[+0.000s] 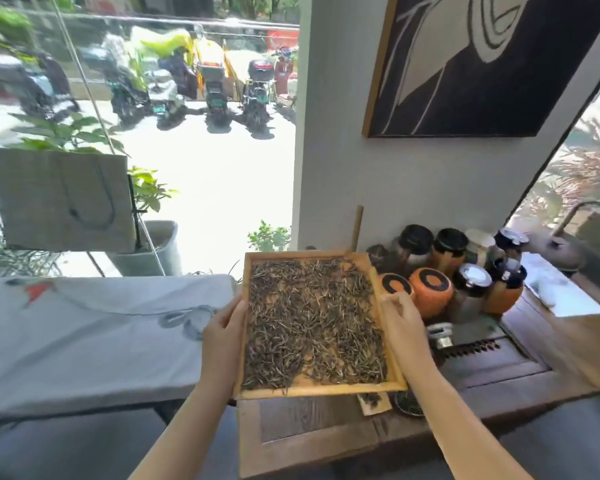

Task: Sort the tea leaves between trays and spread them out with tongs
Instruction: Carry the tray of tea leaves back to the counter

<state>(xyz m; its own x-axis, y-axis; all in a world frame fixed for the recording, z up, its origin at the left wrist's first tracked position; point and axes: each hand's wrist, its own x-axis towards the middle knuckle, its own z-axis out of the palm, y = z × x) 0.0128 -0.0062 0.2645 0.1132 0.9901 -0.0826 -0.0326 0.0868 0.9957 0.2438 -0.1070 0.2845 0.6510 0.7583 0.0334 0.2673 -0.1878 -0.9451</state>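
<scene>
A shallow wooden tray [321, 388] is held in the air in front of me, above the edge of a dark wooden table [520, 379]. Dark, thin tea leaves [312, 320] cover most of the tray's floor in a loose layer. My left hand [224, 332] grips the tray's left rim. My right hand [404, 323] grips the right rim, fingers curled over the edge. A small dish with tea leaves [407, 403] and a small wooden scoop [373, 401] sit on the table just under the tray's near right corner. No tongs are visible.
Several jars and orange tins [430, 289] crowd the table right of the tray. A white cloth [555, 289] and a dark kettle [568, 251] lie further right. A long table under grey cloth [94, 337] stands to the left. A window is behind.
</scene>
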